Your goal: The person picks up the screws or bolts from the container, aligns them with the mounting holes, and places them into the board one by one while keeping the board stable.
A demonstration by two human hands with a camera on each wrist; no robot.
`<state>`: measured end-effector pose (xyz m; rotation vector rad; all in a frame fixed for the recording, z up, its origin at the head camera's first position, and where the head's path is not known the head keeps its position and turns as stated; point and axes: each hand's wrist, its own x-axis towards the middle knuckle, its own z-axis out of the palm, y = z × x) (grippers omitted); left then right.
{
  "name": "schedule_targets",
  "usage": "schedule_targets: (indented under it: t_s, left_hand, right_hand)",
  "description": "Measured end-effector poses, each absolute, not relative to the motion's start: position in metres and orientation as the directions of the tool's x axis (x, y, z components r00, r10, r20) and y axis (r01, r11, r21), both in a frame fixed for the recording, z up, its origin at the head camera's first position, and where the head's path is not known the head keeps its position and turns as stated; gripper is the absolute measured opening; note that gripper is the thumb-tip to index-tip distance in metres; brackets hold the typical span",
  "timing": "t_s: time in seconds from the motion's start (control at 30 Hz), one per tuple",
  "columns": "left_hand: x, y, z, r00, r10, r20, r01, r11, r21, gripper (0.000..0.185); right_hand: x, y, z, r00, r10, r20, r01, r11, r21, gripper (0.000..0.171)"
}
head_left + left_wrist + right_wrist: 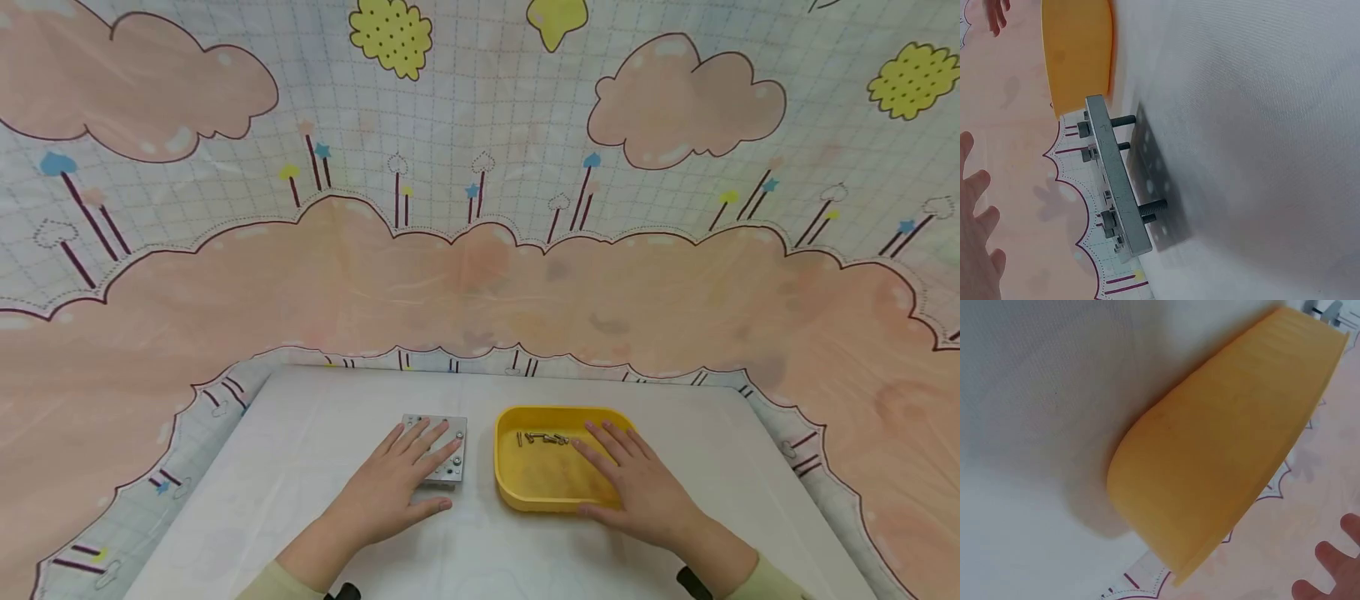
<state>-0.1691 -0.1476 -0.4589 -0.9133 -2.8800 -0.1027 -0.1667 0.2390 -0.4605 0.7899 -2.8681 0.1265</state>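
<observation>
A grey metal plate (453, 472) with holes lies left of centre on the white table. In the left wrist view several bolts (1153, 207) pass through the plate and hold it above the tabletop. My left hand (392, 487) hovers with spread, straight fingers over the plate, covering part of it. To the right is a yellow tray (517, 497) with several small screws (550, 438) towards its back. Over the tray's right side spreads my right hand (643, 490), holding nothing. The right wrist view shows the tray's outer wall (1204, 456) and a few fingertips of that hand.
The white table (337, 400) reaches back to a patterned cloth (480, 292) with clouds and stars, which hangs behind and around it. A narrow gap separates the plate from the tray. Dark bands (693, 582) sit at my wrists.
</observation>
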Motion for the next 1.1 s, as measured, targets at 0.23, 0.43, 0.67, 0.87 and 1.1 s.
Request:
schedule_targets:
  t_s: [0.23, 0.43, 0.67, 0.87, 1.1]
  left_hand:
    - [-0.172, -0.149, -0.463, -0.820, 0.554, 0.143, 0.564, 0.825, 0.034, 0.079]
    - [-0.176, -0.154, -0.468, -0.828, 0.528, 0.187, 0.550, 0.831, 0.087, 0.076]
    - [-0.182, -0.163, -0.472, -0.876, 0.444, 0.189, 0.479, 0.848, 0.226, 0.078]
    - [-0.185, -0.173, -0.474, -0.895, 0.404, 0.190, 0.444, 0.854, 0.273, 0.077]
    - [-0.188, -0.182, -0.480, -0.923, 0.360, 0.137, 0.385, 0.859, 0.337, 0.076]
  right_hand:
    - [-0.170, 0.240, -0.460, -0.840, -0.509, 0.189, -0.524, 0.851, -0.033, 0.081]
    - [-0.174, 0.239, -0.458, -0.856, -0.487, 0.176, -0.507, 0.856, -0.101, 0.076]
    - [-0.185, 0.242, -0.452, -0.907, -0.415, 0.074, -0.415, 0.845, -0.338, 0.066]
    - [-0.200, 0.245, -0.447, -0.924, -0.378, -0.055, -0.310, 0.826, -0.471, 0.049]
    - [-0.218, 0.245, -0.443, -0.886, -0.444, -0.132, -0.317, 0.790, -0.524, 0.043]
